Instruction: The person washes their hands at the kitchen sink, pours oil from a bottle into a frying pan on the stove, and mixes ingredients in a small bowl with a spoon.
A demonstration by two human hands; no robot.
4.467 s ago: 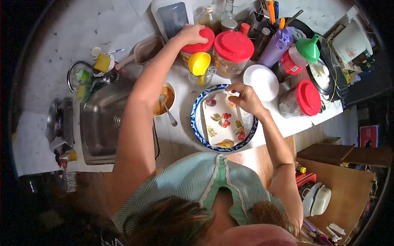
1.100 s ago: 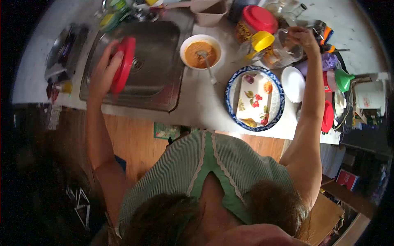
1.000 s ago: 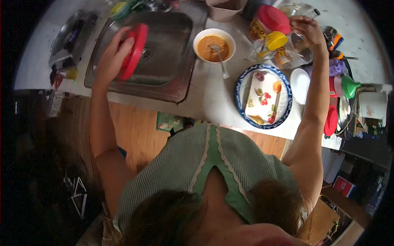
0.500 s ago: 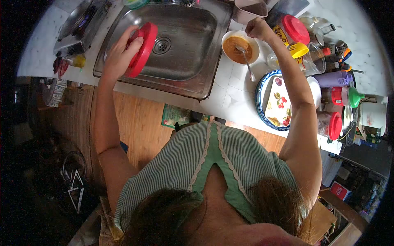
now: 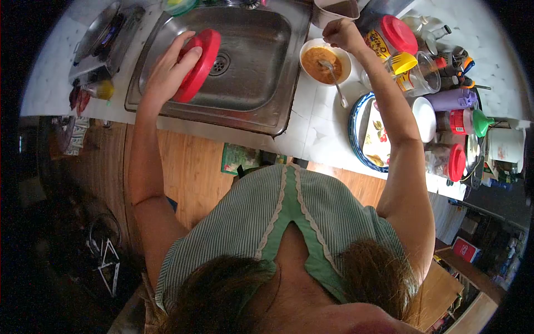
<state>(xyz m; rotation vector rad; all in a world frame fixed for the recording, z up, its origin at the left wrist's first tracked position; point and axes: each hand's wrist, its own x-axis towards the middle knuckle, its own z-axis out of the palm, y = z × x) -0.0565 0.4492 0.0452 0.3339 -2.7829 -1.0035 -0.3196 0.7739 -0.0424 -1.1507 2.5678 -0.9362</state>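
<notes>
Since about a second ago, the right hand (image 5: 344, 36) has travelled from the open clear jar (image 5: 432, 75), at two o'clock, to the bowl's upper edge at one o'clock. The steel sink (image 5: 253, 92) fills the counter at eleven o'clock. At two to three o'clock sits a blue-rimmed plate (image 5: 352, 133) with a fruit-patterned dish on it, partly hidden by the right forearm. A jar with its red cover on stands between one and two. At one o'clock is the white bowl (image 5: 345, 65) of orange-brown mixture. The red lid (image 5: 203, 67) is at eleven o'clock, tilted on edge over the sink; the left hand (image 5: 173, 68) grips it. The right fingers are bunched narrowly; whether they pinch anything, I cannot tell. A spoon (image 5: 337, 88) leans out over the bowl's five-o'clock rim.
</notes>
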